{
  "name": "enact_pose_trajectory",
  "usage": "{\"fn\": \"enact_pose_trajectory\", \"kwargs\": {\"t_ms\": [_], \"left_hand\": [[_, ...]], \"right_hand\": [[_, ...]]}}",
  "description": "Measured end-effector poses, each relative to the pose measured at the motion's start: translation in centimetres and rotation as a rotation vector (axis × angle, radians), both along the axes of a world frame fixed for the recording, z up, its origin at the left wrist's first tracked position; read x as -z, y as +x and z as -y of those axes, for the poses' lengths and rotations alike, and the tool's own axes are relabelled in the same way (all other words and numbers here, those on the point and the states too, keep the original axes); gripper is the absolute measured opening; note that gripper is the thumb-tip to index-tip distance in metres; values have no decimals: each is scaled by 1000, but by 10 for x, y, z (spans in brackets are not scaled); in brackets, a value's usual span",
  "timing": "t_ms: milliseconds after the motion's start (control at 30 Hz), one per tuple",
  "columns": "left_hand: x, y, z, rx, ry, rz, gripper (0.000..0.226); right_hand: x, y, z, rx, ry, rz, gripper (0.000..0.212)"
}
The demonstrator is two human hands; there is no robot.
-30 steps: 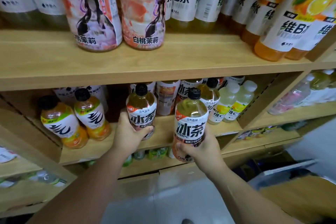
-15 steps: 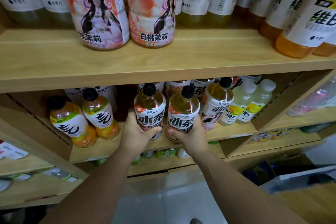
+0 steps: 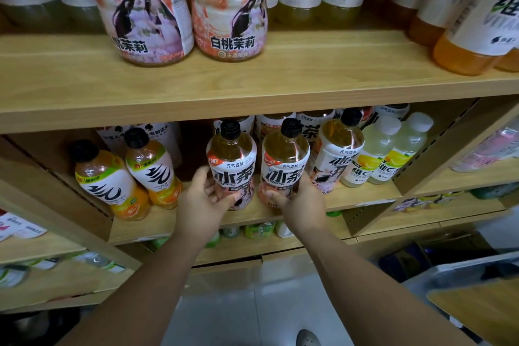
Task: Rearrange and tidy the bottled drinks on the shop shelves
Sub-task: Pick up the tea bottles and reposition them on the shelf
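Two black-capped iced tea bottles stand side by side near the front edge of the middle shelf (image 3: 157, 225). My left hand (image 3: 203, 202) grips the lower part of the left tea bottle (image 3: 231, 160), thumb across its front. My right hand (image 3: 297, 205) wraps round the base of the right tea bottle (image 3: 285, 163). Both bottles are upright and nearly touch. Behind them several more tea bottles stand in rows, partly hidden.
Two orange drink bottles (image 3: 126, 177) lean at the left of the same shelf. Pale lemon bottles (image 3: 387, 154) stand at the right by a wooden divider (image 3: 438, 166). The upper shelf (image 3: 252, 84) carries large peach tea bottles (image 3: 227, 8) and vitamin drinks. Lower shelves hold more bottles.
My right hand has brought its tea bottle back from in front of the shelf and set it beside the left bottle. The left hand has kept its hold.
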State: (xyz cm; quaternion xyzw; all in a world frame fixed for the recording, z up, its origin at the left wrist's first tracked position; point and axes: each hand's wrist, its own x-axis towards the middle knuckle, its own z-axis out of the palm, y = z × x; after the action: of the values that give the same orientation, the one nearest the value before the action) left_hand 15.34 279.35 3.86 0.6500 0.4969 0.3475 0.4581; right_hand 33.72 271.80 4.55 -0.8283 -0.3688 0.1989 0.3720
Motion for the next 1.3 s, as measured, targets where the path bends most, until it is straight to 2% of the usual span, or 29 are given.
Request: {"fn": "enact_pose_trajectory", "kwargs": {"t_ms": [367,600,700,867,1100,1300], "left_hand": [[-5,13,-3,9,33,-99,63],[-3,22,1,12,48,-88,64],[0,29,4,21,57,-78,68],[3,33,3,25,61,-78,68],[4,33,9,1,80,-59,74],[1,34,6,11,76,-68,66]], "right_hand": [[-8,6,-11,26,-105,33,59],[-6,6,-1,89,-101,75,58],[-9,16,8,55,-132,177,59],[-20,31,11,-60,-308,291,57],[-26,38,1,-157,-373,240,45],[-25,41,-5,-209,-384,275,48]]}}
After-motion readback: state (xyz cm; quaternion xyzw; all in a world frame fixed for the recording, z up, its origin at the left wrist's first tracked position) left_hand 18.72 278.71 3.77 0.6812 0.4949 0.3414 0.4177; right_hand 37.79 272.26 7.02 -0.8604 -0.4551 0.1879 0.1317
